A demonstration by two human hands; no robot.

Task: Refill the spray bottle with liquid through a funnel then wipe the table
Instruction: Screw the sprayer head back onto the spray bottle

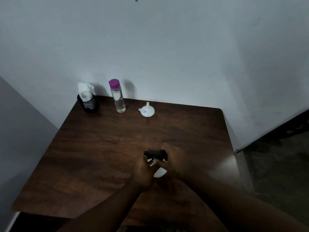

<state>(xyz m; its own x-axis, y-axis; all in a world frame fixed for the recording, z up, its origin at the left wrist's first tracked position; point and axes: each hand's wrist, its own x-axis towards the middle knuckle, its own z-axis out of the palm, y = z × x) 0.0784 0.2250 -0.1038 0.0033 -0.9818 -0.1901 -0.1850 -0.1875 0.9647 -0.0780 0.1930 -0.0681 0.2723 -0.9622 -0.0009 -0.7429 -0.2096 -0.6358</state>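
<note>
White spray bottle [159, 172] between left hand [143, 173], right hand [175, 162].

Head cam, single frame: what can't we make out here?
Head view, spray bottle: dim; the left hand and right hand cover most of it, so fill level and whether its black top is loosened are unknown.
Head view, funnel: its sticker is too small to read.
Head view, table: near edge partly hidden behind both forearms.

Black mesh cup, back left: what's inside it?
White tissue paper stands in the black mesh cup, sticking out above its rim. A pale patch shows through the mesh; the bottom is too dark to see.
</note>
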